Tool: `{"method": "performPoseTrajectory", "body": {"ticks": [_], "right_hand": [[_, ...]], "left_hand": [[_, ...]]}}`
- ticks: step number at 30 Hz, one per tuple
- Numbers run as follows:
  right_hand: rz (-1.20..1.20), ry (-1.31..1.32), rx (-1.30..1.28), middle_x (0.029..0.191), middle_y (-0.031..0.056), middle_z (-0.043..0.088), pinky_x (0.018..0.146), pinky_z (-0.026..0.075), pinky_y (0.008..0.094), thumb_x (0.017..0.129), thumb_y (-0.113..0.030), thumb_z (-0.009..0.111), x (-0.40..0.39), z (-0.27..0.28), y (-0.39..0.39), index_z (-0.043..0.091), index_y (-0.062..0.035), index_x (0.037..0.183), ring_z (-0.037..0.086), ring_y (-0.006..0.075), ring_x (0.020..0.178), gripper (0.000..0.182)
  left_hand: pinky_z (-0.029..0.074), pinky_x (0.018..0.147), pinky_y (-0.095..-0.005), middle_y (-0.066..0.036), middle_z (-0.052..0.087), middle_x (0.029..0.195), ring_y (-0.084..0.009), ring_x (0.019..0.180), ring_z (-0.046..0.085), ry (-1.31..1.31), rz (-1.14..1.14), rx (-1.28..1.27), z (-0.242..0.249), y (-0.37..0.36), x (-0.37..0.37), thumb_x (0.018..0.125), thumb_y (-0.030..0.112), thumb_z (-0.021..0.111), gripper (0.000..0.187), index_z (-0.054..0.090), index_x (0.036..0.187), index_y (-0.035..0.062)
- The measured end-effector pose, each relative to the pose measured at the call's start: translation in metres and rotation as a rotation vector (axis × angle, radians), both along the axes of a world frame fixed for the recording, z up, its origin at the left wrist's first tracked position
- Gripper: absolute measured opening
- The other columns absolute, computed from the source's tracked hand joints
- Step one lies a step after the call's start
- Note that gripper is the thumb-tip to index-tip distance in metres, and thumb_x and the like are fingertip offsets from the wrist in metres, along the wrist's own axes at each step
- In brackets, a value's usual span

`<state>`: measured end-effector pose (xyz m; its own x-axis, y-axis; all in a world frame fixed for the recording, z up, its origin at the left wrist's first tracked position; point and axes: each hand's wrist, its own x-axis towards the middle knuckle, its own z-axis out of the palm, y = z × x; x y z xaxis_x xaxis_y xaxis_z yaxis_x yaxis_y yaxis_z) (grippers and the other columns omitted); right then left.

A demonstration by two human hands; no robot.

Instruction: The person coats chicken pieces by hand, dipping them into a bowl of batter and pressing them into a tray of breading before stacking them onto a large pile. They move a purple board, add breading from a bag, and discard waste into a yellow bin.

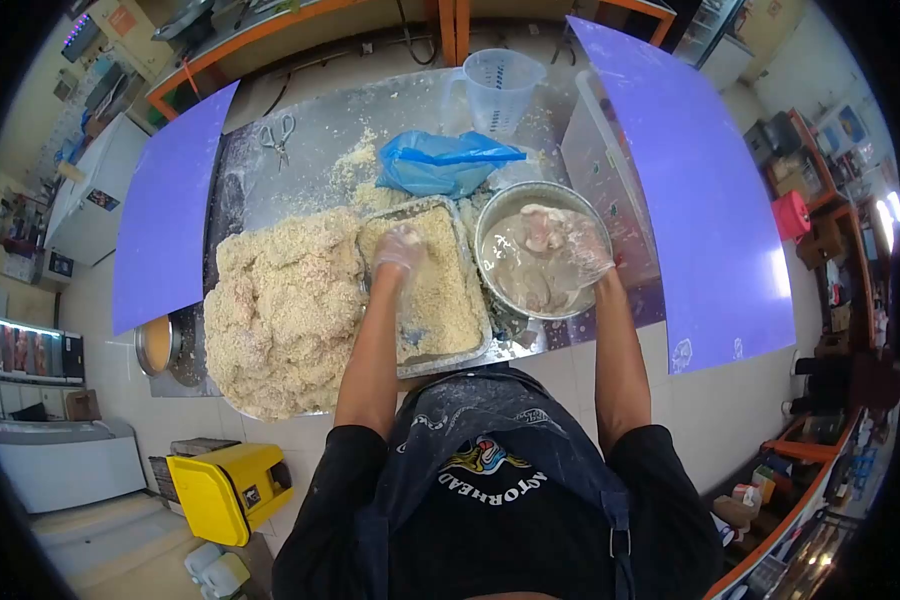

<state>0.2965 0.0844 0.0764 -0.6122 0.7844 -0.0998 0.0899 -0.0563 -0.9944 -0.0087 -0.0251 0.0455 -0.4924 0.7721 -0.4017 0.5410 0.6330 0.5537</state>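
My left hand (400,248), in a clear crumb-dusted glove, is down in the metal tray (488,335) of pale breadcrumbs (448,300). Its fingers look bunched together, and I cannot tell what they hold. My right hand (588,260), also gloved and wet, reaches over the rim of a round metal bowl (485,210). Its fingers are closed on a piece of raw meat (542,235) in cloudy liquid. Left of the tray rises a big heap of crumb-coated pieces (285,305). Behind the tray sits a blue plastic bag (440,165).
A clear measuring jug (502,85) stands at the back of the metal table (335,110), and scissors (278,140) lie at back left. A translucent bin (610,150) is right of the bowl. Purple panels (175,200) flank both sides. A yellow bin (225,490) stands on the floor.
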Motion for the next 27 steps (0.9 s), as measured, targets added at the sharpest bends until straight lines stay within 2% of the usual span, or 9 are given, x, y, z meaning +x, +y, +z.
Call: {"method": "performPoseTrajectory", "body": {"ticks": [5, 8, 10, 12, 14, 17, 22, 24, 27], "right_hand": [[-0.158, 0.406, -0.570, 0.113, 0.0131, 0.062, 0.081, 0.058, 0.0365, 0.090, -0.014, 0.058, -0.001, 0.001, -0.014, 0.055, 0.0015, 0.121, 0.063, 0.0224, 0.098, 0.034], [-0.156, 0.313, -0.341, 0.111, 0.0113, 0.062, 0.078, 0.058, 0.0341, 0.090, -0.010, 0.057, -0.009, 0.033, -0.035, 0.054, 0.0021, 0.120, 0.063, 0.0214, 0.098, 0.033], [-0.030, 0.305, -0.225, 0.111, 0.0101, 0.061, 0.077, 0.057, 0.0332, 0.089, -0.010, 0.060, -0.003, 0.015, -0.025, 0.054, 0.0001, 0.121, 0.062, 0.0203, 0.098, 0.035], [0.055, 0.301, -0.134, 0.109, 0.0092, 0.062, 0.076, 0.056, 0.0326, 0.088, -0.010, 0.061, 0.003, 0.004, -0.020, 0.054, -0.0013, 0.120, 0.062, 0.0195, 0.097, 0.034], [0.062, 0.310, -0.118, 0.106, 0.0086, 0.062, 0.075, 0.055, 0.0324, 0.087, -0.010, 0.062, 0.001, 0.018, -0.029, 0.056, -0.0020, 0.116, 0.062, 0.0191, 0.093, 0.031], [0.026, 0.324, -0.108, 0.101, 0.0077, 0.063, 0.072, 0.054, 0.0320, 0.086, -0.010, 0.062, -0.008, 0.047, -0.041, 0.058, -0.0029, 0.110, 0.062, 0.0185, 0.088, 0.025], [0.008, 0.333, -0.084, 0.092, 0.0062, 0.065, 0.068, 0.052, 0.0315, 0.085, -0.011, 0.064, -0.046, 0.090, -0.048, 0.062, -0.0045, 0.100, 0.062, 0.0175, 0.078, 0.017], [0.013, 0.182, 0.052, 0.089, 0.0056, 0.066, 0.066, 0.051, 0.0313, 0.084, -0.011, 0.064, -0.078, 0.101, -0.049, 0.063, -0.0052, 0.096, 0.062, 0.0171, 0.075, 0.014], [0.070, -0.414, 0.566, 0.093, 0.0118, 0.067, 0.073, 0.051, 0.0376, 0.085, -0.017, 0.063, -0.130, 0.092, -0.050, 0.065, -0.0081, 0.101, 0.064, 0.0261, 0.080, 0.018]], "left_hand": [[0.053, 0.079, -0.0331, -0.010, 0.065, 0.112, -0.0223, 0.085, 0.065, 0.181, -0.116, -0.149, 0.062, 0.000, -0.007, 0.085, 0.023, 0.060, 0.044, 0.056, 0.127, 0.0148], [0.053, 0.081, -0.0350, -0.010, 0.065, 0.115, -0.0254, 0.090, 0.065, -0.016, 0.023, -0.066, 0.094, -0.012, 0.014, 0.084, 0.024, 0.061, 0.045, 0.055, 0.128, 0.0141], [0.053, 0.082, -0.0365, -0.012, 0.064, 0.116, -0.0278, 0.093, 0.065, 0.352, -0.352, -0.069, 0.041, -0.012, 0.010, 0.084, 0.023, 0.060, 0.043, 0.056, 0.126, 0.0133], [0.052, 0.084, -0.0382, -0.013, 0.063, 0.118, -0.0297, 0.098, 0.064, 0.465, -0.468, -0.105, -0.018, -0.007, 0.000, 0.085, 0.023, 0.059, 0.041, 0.057, 0.125, 0.0124], [0.051, 0.087, -0.0399, -0.013, 0.061, 0.120, -0.0313, 0.103, 0.062, 0.325, -0.337, -0.179, -0.053, 0.001, -0.009, 0.086, 0.023, 0.057, 0.040, 0.057, 0.124, 0.0112], [0.047, 0.094, -0.0392, -0.013, 0.058, 0.126, -0.0279, 0.113, 0.058, 0.204, -0.232, -0.212, -0.024, -0.018, 0.010, 0.088, 0.029, 0.053, 0.038, 0.059, 0.121, 0.0112], [0.027, 0.111, -0.0340, -0.013, 0.034, 0.148, -0.0259, 0.136, 0.034, 0.511, -0.394, -0.202, 0.036, -0.082, 0.073, 0.088, 0.054, 0.045, 0.068, 0.036, 0.143, 0.0140], [0.021, 0.114, -0.0356, -0.014, 0.025, 0.152, -0.0285, 0.139, 0.028, 0.423, -0.428, -0.218, 0.013, -0.103, 0.073, 0.087, 0.058, 0.046, 0.079, 0.024, 0.148, 0.0120], [0.023, 0.114, -0.0398, -0.016, 0.022, 0.153, -0.0313, 0.139, 0.027, 0.310, -0.364, -0.195, 0.014, -0.123, 0.071, 0.085, 0.060, 0.048, 0.086, 0.020, 0.149, 0.0092]]}}
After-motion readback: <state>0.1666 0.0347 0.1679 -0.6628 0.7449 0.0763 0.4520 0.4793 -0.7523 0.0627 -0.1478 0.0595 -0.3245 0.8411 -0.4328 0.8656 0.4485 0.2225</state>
